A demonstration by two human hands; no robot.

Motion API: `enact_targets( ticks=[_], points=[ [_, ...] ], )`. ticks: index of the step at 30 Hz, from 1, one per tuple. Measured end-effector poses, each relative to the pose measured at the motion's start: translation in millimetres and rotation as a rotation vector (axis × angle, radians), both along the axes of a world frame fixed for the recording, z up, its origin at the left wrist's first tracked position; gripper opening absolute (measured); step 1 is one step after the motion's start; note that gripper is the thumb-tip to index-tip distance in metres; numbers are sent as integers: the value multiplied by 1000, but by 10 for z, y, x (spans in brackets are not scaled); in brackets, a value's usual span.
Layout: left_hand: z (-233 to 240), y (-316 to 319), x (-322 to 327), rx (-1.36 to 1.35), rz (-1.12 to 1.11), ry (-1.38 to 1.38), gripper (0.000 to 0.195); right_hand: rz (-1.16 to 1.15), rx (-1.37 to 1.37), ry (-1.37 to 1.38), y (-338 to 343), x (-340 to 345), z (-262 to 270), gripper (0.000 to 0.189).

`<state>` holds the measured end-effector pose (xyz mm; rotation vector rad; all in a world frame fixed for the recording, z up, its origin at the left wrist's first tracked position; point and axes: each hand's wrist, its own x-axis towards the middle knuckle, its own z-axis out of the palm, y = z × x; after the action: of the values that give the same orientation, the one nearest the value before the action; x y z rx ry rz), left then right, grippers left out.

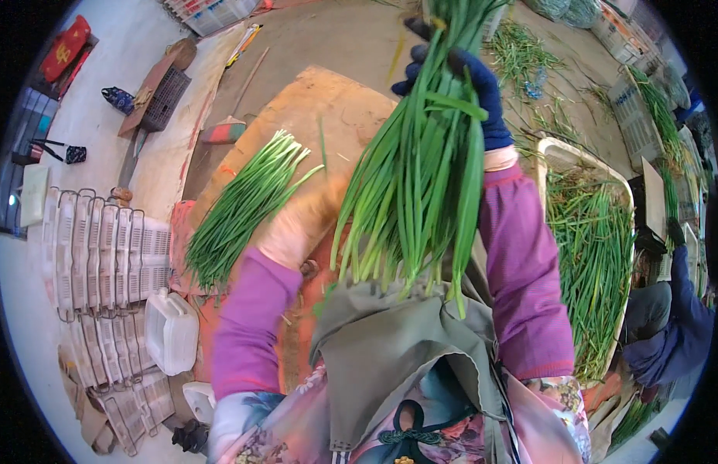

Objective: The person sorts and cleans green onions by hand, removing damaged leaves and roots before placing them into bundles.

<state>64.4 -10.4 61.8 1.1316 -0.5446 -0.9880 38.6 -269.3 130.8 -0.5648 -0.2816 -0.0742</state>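
Observation:
My right hand [488, 95], in a dark blue glove, grips a thick bunch of garlic chives [420, 185]. The bunch hangs over my lap, its pale ends pointing down toward my grey-green apron [388, 342]. Motion blurs my left hand [317, 210] over the near part of a wooden board [318, 104], so its fingers cannot be made out. Left of that hand, a second chive bunch [243, 214] lies on the board with its whitish ends toward the far side.
A pale plastic crate [591, 153] full of loose chives stands on my right. Beyond it a person in dark blue [663, 342] sits by more chives. On my left are stacked white crates [109, 249] and a white plastic jug [172, 333]. Cut scraps [518, 49] litter the floor.

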Motion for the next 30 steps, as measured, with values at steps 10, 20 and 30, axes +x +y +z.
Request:
enact_targets(
  ticks=[10,20,30],
  points=[
    [-973,112,-555,-288,232,913,58,-180,-950,555,495,410,-1403,60],
    [-906,-103,-741,-311,229,939,61,-519,-710,514,843,-494,-1559,49],
    [-832,-166,-801,-247,222,1010,63,-443,-1057,518,868,-422,-1547,55]
  ],
)
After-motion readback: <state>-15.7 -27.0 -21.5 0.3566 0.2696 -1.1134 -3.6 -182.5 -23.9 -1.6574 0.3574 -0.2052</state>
